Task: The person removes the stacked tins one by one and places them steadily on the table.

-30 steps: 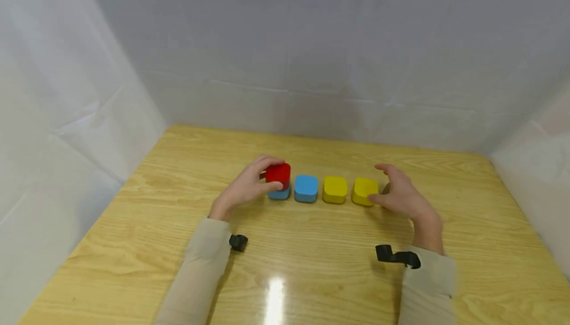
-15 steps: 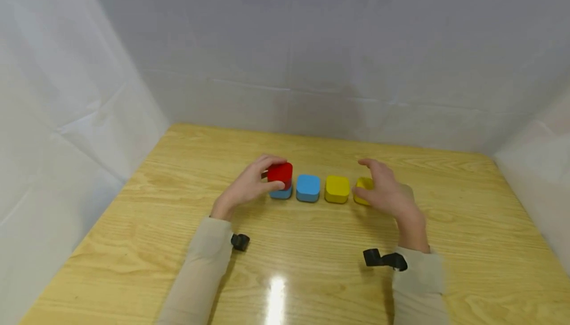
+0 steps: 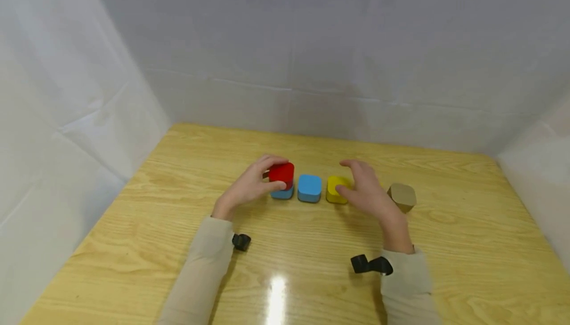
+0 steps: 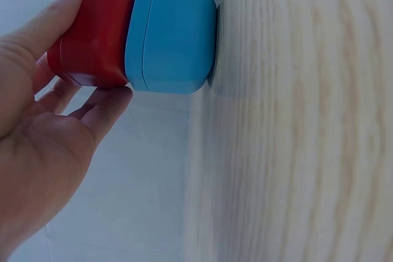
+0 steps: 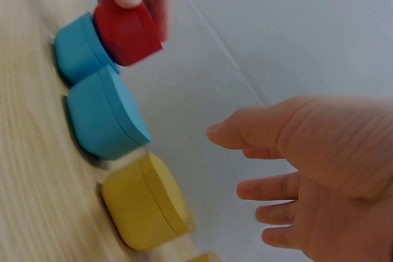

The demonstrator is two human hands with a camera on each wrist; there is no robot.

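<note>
My left hand [image 3: 255,182] grips a red block [image 3: 282,172] that stands on a blue block [image 3: 281,194] at the left end of a row. In the left wrist view thumb and fingers pinch the red block [image 4: 92,35] against the blue one [image 4: 172,38]. A second blue block [image 3: 309,188] and a yellow block [image 3: 334,190] follow to the right. My right hand [image 3: 362,191] hovers open over the yellow block and hides another yellow one behind it. In the right wrist view its spread fingers [image 5: 264,188] stay clear of the yellow block [image 5: 144,204].
A tan block [image 3: 402,196] lies alone to the right of my right hand. The wooden table [image 3: 311,265] is enclosed by white sheeting at the back and on both sides. Black wrist-camera mounts [image 3: 371,264] sit at both sleeves.
My right hand has slid left from the rightmost yellow block to the left yellow one, uncovering the tan block. The left hand has kept hold of the red block.
</note>
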